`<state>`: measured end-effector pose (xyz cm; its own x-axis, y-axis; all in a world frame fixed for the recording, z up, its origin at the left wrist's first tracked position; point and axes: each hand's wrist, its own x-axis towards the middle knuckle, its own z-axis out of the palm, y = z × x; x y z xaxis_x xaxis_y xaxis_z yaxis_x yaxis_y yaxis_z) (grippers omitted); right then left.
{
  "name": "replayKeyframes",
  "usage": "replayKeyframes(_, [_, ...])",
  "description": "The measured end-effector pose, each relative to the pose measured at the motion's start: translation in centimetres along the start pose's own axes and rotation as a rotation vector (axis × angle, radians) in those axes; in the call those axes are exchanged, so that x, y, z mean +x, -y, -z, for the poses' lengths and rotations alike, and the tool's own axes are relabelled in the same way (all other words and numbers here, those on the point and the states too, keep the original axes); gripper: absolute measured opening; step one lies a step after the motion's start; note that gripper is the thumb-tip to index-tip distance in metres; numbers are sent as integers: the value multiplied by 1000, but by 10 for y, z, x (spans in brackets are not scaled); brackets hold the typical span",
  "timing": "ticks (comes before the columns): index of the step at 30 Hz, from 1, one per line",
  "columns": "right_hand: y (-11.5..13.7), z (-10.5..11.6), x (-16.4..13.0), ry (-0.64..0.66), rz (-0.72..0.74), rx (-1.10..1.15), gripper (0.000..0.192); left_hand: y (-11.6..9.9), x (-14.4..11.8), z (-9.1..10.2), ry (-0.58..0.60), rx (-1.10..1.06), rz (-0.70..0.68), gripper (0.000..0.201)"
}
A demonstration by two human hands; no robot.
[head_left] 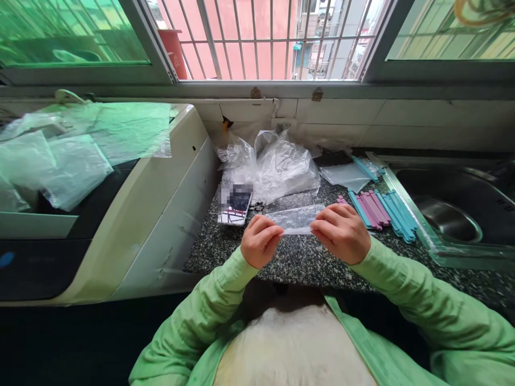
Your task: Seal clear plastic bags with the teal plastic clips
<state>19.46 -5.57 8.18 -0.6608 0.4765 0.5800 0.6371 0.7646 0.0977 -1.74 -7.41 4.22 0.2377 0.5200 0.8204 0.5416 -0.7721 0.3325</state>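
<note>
Now, at the far left of the frame, loose plastic sheets (76, 155) lie on top of a white appliance (161, 214) that fills the left third of the picture. Just right of its edge, on the speckled counter (298, 257), a phone (235, 205) lies flat, and behind it, toward upper centre, sits a heap of crumpled clear bags (277, 163).

At centre, just below the middle of the frame, your left hand (259, 241) is curled, with the fingertips pinched shut on the left end of a small clear plastic bag (296, 220). That bag stretches flat between your two hands, held over the counter's near edge, right of the phone and left of the sticks. Your right hand (341, 231) pinches its right end the same way, fingers bent and closed on the film.

Right of your right hand, a row of pink and blue sticks (380, 210) lies side by side on the counter, with another flat clear bag (346, 174) behind them. At the right edge of the frame, a steel sink (450, 217) is set into the counter, well apart from your hands.
</note>
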Motion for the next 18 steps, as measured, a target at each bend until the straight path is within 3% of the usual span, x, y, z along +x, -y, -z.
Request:
replayKeyframes(6, [-5, -4, -5, -6, -20, -21, 16, 13, -1, -6, -20, 19, -1, 5])
replayKeyframes(18, [-20, -32, -6, -24, -85, -143, 14, 43, -7, -41, -51, 182, -30, 5])
